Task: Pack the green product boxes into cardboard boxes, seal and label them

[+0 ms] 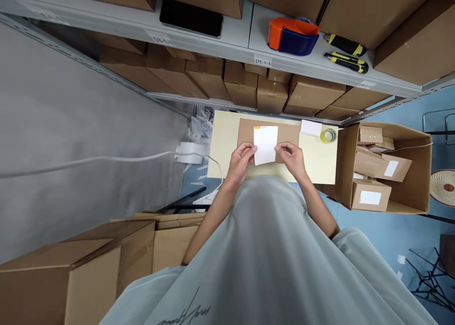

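Note:
A white label sheet (266, 144) is held over a small brown cardboard box (245, 131) that lies on a pale yellow table (222, 145). My left hand (241, 160) pinches the sheet's lower left edge with closed fingers. My right hand (292, 158) pinches its lower right edge the same way. Both hands hover just above the near side of the box.
A yellow tape roll (328, 135) and a white pad (311, 127) lie on the table's right. An open carton (415, 173) of labelled parcels stands to the right. The shelf above holds a tape dispenser (293, 35), utility knives (345, 56) and a phone (191, 17). Flat cartons (81, 268) lie near left.

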`<state>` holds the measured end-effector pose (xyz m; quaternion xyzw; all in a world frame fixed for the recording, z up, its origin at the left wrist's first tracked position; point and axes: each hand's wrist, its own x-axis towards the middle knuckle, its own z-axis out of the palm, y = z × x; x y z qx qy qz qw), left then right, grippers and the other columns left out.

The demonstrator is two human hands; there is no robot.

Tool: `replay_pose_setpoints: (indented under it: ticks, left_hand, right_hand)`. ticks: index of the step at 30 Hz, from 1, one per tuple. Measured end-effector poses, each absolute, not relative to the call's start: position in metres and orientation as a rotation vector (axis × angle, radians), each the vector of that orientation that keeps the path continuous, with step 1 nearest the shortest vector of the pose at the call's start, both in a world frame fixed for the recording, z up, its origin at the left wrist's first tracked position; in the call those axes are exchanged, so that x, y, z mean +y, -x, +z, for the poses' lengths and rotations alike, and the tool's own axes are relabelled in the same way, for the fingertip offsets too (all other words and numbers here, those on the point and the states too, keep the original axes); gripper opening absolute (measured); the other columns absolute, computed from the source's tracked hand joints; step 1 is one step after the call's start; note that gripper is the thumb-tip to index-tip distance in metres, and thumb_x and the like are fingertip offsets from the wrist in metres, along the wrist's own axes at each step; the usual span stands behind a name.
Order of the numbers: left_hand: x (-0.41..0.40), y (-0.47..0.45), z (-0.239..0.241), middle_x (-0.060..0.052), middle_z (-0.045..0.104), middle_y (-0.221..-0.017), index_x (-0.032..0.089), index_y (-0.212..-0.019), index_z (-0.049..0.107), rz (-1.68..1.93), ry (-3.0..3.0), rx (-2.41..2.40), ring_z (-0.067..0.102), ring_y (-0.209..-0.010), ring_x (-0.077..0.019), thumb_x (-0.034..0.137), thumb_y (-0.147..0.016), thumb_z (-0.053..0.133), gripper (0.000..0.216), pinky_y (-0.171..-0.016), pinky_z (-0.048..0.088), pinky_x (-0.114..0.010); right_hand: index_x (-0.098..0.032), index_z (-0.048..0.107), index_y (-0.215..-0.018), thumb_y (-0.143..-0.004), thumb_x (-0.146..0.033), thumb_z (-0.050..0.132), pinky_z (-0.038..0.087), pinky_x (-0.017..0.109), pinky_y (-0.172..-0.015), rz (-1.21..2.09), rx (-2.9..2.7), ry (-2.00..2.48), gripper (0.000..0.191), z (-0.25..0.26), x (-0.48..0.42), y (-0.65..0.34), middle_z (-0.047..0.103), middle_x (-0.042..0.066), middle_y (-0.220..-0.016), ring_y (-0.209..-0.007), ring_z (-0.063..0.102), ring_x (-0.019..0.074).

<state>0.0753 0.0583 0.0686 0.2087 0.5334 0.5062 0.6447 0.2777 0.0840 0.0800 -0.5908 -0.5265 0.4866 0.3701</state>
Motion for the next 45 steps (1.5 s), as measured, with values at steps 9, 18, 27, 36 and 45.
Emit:
replay_pose_setpoints:
  ticks: [9, 18, 27, 36, 45]
  left_hand:
    - [0.071, -0.114, 0.059, -0.002, 0.073, -0.087, 0.023, -0.090, 0.071, 1.144, -0.611, 1.371, 0.069, -0.084, -0.0182, 0.056, -0.076, 0.095, 0.043, -0.079, 0.058, -0.030]
    - [0.081, -0.125, 0.048, -0.007, 0.081, -0.096, 0.022, -0.088, 0.079, 1.125, -0.744, 1.459, 0.075, -0.096, -0.0228, 0.060, -0.072, 0.097, 0.045, -0.093, 0.062, -0.035]
    - [0.084, -0.115, 0.027, -0.008, 0.084, -0.097, 0.019, -0.103, 0.083, 1.210, -0.642, 1.500, 0.076, -0.081, -0.0183, 0.057, -0.078, 0.093, 0.046, -0.080, 0.063, -0.033]
    - [0.072, -0.091, 0.040, -0.008, 0.084, -0.090, 0.019, -0.089, 0.084, 1.189, -0.644, 1.523, 0.076, -0.078, -0.0196, 0.050, -0.071, 0.096, 0.038, -0.078, 0.065, -0.034]
    - [0.065, -0.091, 0.056, -0.008, 0.083, -0.090, 0.020, -0.091, 0.086, 1.150, -0.640, 1.385, 0.075, -0.078, -0.0200, 0.059, -0.079, 0.093, 0.042, -0.073, 0.064, -0.033]
  right_hand:
    - [-0.025, 0.073, -0.086, -0.088, -0.050, 0.074, 0.064, 0.043, -0.096, 1.281, -1.276, 1.556, 0.025, 0.071, 0.089, -0.312, 0.082, 0.006, -0.094, -0.094, 0.077, 0.0257]
    - [-0.027, 0.070, -0.087, -0.095, -0.044, 0.067, 0.061, 0.039, -0.091, 1.130, -1.440, 1.614, 0.019, 0.069, 0.093, -0.331, 0.080, 0.004, -0.093, -0.092, 0.075, 0.0244]
    - [-0.030, 0.066, -0.091, -0.110, -0.023, 0.057, 0.059, 0.044, -0.100, 0.530, -2.304, 1.176, 0.022, 0.088, 0.062, -0.303, 0.074, 0.004, -0.091, -0.094, 0.070, 0.0236]
    - [-0.028, 0.072, -0.093, -0.107, -0.044, 0.064, 0.064, 0.043, -0.092, 1.166, -1.739, 1.228, 0.023, 0.105, 0.063, -0.297, 0.078, 0.004, -0.094, -0.093, 0.075, 0.0227]
    - [-0.025, 0.075, -0.084, -0.081, -0.054, 0.082, 0.064, 0.043, -0.096, 1.515, -1.065, 1.504, 0.030, 0.080, 0.090, -0.305, 0.080, 0.003, -0.088, -0.091, 0.075, 0.0235]
